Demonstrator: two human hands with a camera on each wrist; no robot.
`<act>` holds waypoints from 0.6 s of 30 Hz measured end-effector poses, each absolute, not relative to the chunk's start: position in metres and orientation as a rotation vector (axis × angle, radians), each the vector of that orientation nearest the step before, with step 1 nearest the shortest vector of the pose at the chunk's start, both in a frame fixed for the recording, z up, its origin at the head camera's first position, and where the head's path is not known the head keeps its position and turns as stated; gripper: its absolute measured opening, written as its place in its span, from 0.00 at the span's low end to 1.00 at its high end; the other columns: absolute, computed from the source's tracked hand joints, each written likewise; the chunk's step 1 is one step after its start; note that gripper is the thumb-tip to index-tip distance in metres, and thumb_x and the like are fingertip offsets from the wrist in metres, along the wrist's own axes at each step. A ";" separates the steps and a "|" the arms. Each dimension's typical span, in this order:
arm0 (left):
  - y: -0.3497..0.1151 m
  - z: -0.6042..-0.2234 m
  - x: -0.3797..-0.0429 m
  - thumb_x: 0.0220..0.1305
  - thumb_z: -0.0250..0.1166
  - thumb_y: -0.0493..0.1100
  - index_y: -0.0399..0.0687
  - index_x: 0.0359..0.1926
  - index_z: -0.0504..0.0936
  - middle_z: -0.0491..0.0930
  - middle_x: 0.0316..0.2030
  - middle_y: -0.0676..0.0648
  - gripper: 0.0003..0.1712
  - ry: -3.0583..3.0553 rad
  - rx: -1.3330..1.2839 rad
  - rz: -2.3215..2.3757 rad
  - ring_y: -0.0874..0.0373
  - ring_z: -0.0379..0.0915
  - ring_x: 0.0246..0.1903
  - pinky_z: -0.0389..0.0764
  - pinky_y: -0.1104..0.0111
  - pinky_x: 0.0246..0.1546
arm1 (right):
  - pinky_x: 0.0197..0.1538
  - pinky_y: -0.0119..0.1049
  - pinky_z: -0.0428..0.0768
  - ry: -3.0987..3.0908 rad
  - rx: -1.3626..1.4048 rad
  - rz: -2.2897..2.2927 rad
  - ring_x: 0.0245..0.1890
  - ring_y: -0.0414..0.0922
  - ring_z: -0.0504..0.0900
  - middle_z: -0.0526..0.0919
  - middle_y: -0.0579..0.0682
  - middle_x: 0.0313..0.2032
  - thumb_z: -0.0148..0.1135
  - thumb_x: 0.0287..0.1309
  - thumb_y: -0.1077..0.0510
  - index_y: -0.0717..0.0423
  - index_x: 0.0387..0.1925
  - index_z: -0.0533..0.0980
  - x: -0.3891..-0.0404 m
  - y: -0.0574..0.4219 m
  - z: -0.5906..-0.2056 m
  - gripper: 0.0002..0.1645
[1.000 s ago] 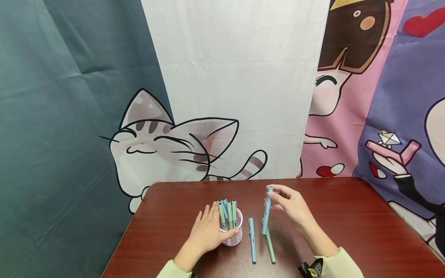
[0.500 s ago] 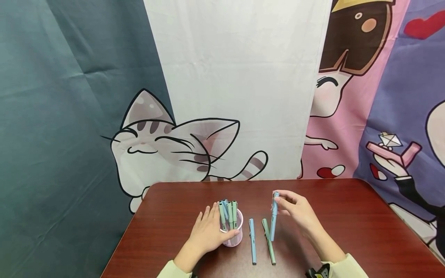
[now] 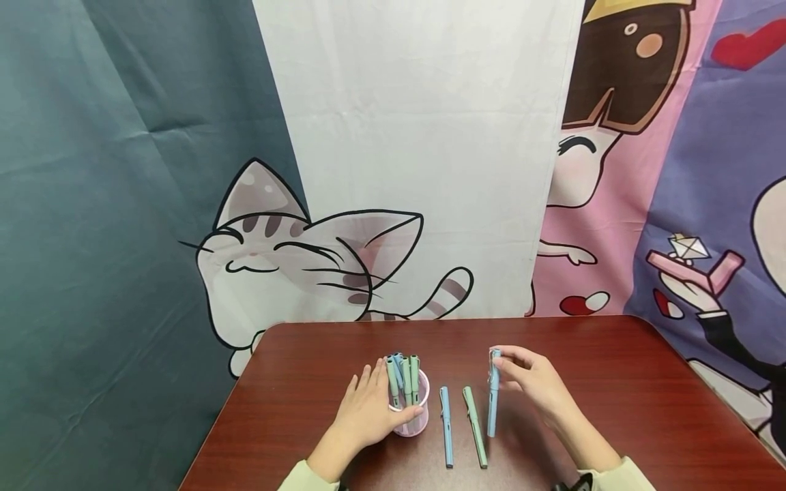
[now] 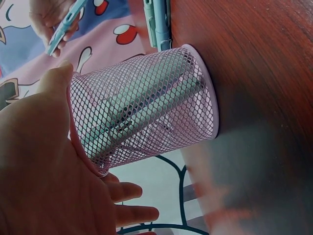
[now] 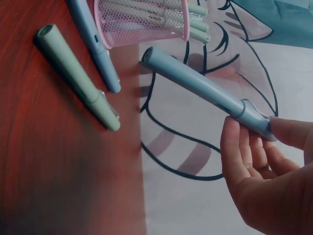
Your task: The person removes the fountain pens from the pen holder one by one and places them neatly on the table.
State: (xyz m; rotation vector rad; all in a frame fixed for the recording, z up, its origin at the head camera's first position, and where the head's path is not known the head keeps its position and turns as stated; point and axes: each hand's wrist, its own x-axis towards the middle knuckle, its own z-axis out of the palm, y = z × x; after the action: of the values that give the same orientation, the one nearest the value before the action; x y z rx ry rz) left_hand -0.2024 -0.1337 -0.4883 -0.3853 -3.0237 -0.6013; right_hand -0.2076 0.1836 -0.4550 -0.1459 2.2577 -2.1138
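Note:
My right hand pinches a light blue pen near its capped, clipped top, thumb against fingers. That pen hangs nearly upright, to the right of a green pen lying on the table. Left of the green one lies another blue pen. My left hand rests against a pink mesh pen cup, its fingers stretched out on the far side and its thumb at the rim. Several green and blue pens stand in the cup, caps up.
Everything stands on a dark red-brown wooden table with rounded far corners. Behind its far edge hangs a cloth backdrop printed with a cat and cartoon figures.
My right hand has moved right and toward me with the blue pen, which has passed from in front of the green pen to its right. My left hand and the cup stay put.

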 end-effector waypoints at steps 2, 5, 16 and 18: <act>-0.134 -0.488 -0.202 0.52 0.58 0.83 0.34 0.77 0.57 0.59 0.76 0.37 0.69 -3.025 -0.383 -0.597 0.38 0.55 0.74 0.54 0.41 0.73 | 0.44 0.45 0.87 2.253 -0.127 -2.106 0.37 0.48 0.87 0.84 0.57 0.41 0.65 0.67 0.57 0.70 0.61 0.73 -0.207 0.185 -0.457 0.27; -0.134 -0.488 -0.202 0.53 0.58 0.83 0.34 0.77 0.57 0.59 0.76 0.38 0.69 -3.025 -0.383 -0.599 0.38 0.55 0.74 0.54 0.41 0.73 | 0.44 0.45 0.87 2.239 -0.097 -2.100 0.37 0.48 0.87 0.84 0.56 0.41 0.65 0.67 0.57 0.70 0.61 0.73 -0.207 0.188 -0.461 0.27; -0.133 -0.485 -0.200 0.53 0.59 0.82 0.34 0.76 0.57 0.59 0.76 0.37 0.69 -3.025 -0.381 -0.608 0.38 0.55 0.74 0.54 0.41 0.73 | 0.45 0.47 0.87 2.201 -0.112 -2.068 0.39 0.49 0.87 0.83 0.56 0.44 0.62 0.69 0.59 0.73 0.62 0.71 -0.208 0.198 -0.472 0.27; -0.133 -0.486 -0.200 0.53 0.59 0.83 0.34 0.76 0.57 0.59 0.76 0.37 0.69 -3.025 -0.380 -0.606 0.38 0.55 0.74 0.54 0.41 0.73 | 0.45 0.46 0.87 2.183 -0.116 -2.057 0.39 0.48 0.87 0.84 0.55 0.44 0.62 0.69 0.59 0.73 0.62 0.72 -0.209 0.200 -0.473 0.27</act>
State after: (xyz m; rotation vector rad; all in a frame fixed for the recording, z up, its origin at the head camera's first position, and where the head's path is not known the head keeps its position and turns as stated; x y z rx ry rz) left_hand -0.2004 -0.1334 -0.4859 -0.3803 -3.0250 -0.6055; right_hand -0.2089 0.2002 -0.4732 -0.1164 2.1834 -2.0569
